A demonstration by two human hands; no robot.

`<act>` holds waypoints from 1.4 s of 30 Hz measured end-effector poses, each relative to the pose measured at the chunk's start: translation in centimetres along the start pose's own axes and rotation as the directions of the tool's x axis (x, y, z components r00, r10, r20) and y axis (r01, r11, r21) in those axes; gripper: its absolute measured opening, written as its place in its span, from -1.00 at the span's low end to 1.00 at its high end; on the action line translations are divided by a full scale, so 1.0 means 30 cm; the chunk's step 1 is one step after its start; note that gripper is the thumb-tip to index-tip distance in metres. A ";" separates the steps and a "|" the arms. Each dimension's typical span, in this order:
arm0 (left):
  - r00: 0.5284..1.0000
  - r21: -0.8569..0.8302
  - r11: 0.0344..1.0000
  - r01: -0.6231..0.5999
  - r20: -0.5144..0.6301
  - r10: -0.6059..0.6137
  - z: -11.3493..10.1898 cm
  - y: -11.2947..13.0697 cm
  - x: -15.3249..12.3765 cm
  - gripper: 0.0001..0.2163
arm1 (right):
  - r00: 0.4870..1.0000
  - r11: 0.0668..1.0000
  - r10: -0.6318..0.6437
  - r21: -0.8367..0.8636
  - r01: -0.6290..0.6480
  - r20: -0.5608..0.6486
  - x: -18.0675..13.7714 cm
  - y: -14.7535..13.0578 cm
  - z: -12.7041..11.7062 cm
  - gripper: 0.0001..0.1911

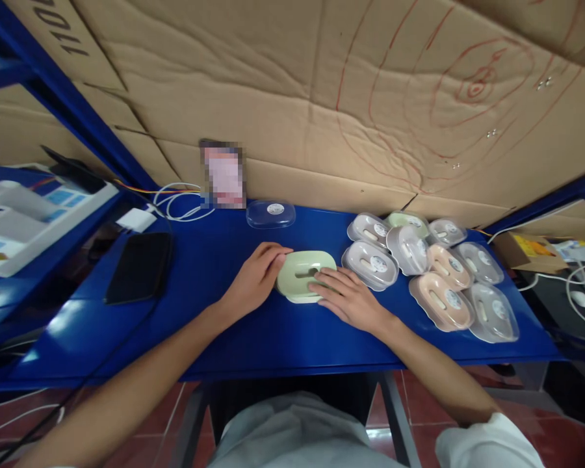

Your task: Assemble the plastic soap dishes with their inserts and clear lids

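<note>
A pale green oval soap box (305, 270) lies on the blue table (273, 331) in front of me. My left hand (256, 276) rests against its left end, fingers curled over the edge. My right hand (348, 296) lies on its lower right side, fingers stretched across the top. Both hands touch the box and steady it on the table. A clear plastic lid (271, 213) sits alone just behind, near the cardboard wall.
Several lidded soap boxes (433, 273), pink, white and green, are heaped to the right. A black phone (139, 266) and a white charger (136, 220) with cables lie at the left. Cardboard sheets (322, 97) back the table. A small open carton (526, 252) sits far right.
</note>
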State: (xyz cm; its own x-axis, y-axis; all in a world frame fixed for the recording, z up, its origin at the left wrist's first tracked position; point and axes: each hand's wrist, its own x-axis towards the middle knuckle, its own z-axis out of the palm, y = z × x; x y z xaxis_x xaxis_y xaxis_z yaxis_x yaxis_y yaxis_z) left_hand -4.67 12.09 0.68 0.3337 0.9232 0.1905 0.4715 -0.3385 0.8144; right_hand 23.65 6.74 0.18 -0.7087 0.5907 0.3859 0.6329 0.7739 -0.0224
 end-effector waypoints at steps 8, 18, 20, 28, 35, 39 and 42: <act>0.858 0.356 0.807 -0.472 0.397 0.327 0.043 -0.021 -0.046 -0.21 | 0.993 0.999 0.042 0.019 -0.040 -0.106 -0.017 0.010 -0.032 -0.77; 0.830 0.358 0.752 -0.553 0.314 0.461 0.013 -0.003 -0.010 -0.64 | 0.998 0.991 0.059 0.122 -0.061 0.016 -0.035 0.050 -0.007 -0.67; 0.896 0.410 0.797 -0.445 0.200 0.397 -0.006 -0.011 0.041 -0.60 | 0.997 0.980 0.081 0.182 -0.079 -0.001 -0.025 0.058 0.006 -0.67; 0.997 0.662 0.749 -0.011 -0.054 0.063 -0.024 -0.082 0.192 -0.50 | 0.997 0.994 0.049 0.091 -0.054 0.058 0.018 0.042 0.012 -0.54; 0.974 0.388 0.895 -0.221 0.042 0.222 -0.024 -0.054 0.129 -0.63 | 0.987 0.967 0.159 0.199 -0.161 0.025 -0.020 0.039 0.012 -0.31; 0.914 0.325 0.857 -0.400 0.211 0.346 -0.021 0.020 0.085 -0.65 | 0.965 0.962 0.251 0.124 -0.242 -0.070 -0.020 0.035 0.034 -0.18; 0.874 0.440 0.758 -0.482 0.301 0.381 -0.012 0.043 0.061 -0.69 | 0.968 0.968 0.251 0.030 -0.251 -0.001 -0.021 0.031 0.041 -0.26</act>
State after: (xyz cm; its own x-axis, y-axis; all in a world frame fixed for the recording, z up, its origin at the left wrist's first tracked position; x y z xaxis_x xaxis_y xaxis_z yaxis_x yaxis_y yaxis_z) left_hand -3.73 13.41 2.27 0.7173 0.6233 0.3114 0.5556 -0.7814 0.2841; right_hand 24.31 7.37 -1.23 -0.5266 0.7660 0.3687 0.7811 0.6072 -0.1458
